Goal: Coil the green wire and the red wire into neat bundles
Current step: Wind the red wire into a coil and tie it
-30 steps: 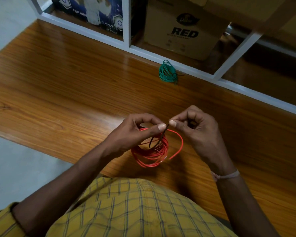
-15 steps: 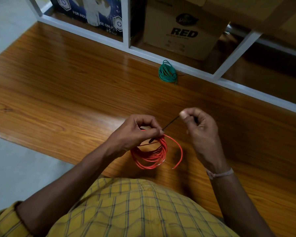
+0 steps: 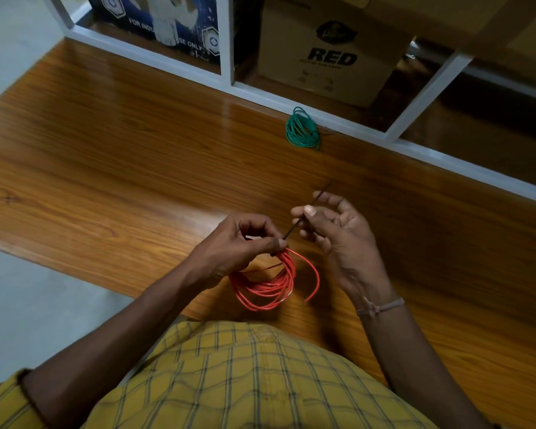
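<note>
The red wire [image 3: 268, 286] hangs as a coil of several loops just above the wooden table [image 3: 112, 168], with one loose end curving out to the right. My left hand [image 3: 239, 243] pinches the top of the coil. A thin black tie [image 3: 307, 213] runs up and to the right from that pinch point. My right hand [image 3: 331, 224] pinches the tie between thumb and forefinger, its other fingers spread loosely. The green wire [image 3: 300, 130] lies as a small bundle on the table by the white frame, far from both hands.
A white metal frame [image 3: 338, 119] borders the table's far edge. Behind it stand a cardboard box marked RED [image 3: 331, 54] and a blue printed box [image 3: 167, 23]. The table's left edge drops to a grey floor [image 3: 37, 305].
My right hand has pulled the black tie up and to the right, away from the coil, and its fingers have spread. My left hand stays at the top of the red coil.
</note>
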A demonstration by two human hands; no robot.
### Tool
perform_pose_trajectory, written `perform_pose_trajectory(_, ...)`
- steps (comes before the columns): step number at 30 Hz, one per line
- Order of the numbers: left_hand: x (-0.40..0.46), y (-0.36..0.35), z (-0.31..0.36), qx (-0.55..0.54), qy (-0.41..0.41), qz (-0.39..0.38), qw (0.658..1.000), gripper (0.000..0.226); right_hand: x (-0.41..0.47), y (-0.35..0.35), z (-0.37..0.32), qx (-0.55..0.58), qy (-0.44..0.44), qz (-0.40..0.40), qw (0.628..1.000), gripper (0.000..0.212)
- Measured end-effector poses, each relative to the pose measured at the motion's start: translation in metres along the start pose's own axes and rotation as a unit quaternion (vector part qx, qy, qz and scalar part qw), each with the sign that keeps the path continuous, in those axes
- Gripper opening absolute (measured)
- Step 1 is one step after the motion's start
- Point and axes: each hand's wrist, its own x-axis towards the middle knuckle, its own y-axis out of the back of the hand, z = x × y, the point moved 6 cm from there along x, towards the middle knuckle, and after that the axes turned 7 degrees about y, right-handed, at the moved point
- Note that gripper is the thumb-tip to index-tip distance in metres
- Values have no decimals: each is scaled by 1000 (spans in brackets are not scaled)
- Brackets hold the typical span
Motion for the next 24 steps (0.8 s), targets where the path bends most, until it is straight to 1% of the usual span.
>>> perform_pose_trajectory(2,1,0,-3,-4,13,1,1000,19,-1,0,5,-14,0,23,1000,21)
perform_pose_trajectory(5,4,-4,-3,-12,32,14,999,17,2,3,6,-96,47,41,993,3)
perform_pose_trajectory(7,5,-9,-4,-16,44,14,999,17,6,4,3,-124,75,56,988,3)
perform_pose_trajectory(10,7,-15,0,-24,59,-2,998,13,13,8,-4,-128,104,79,983,4)
perform_pose_trajectory(16,11,-21,7,-5,46,-13,999,13,23,9,-10,-161,132,87,974,5)
perform_pose_trajectory(18,11,-19,6,-22,35,-11,999,13,28,9,-7,-165,119,83,976,6)
perform_pose_trajectory(20,10,-16,3,-66,24,-19,997,14,33,10,-7,-149,85,67,983,5)
perform_pose_trajectory(24,11,-9,1,-88,6,-5,996,28,22,12,-12,-151,14,-10,988,23)
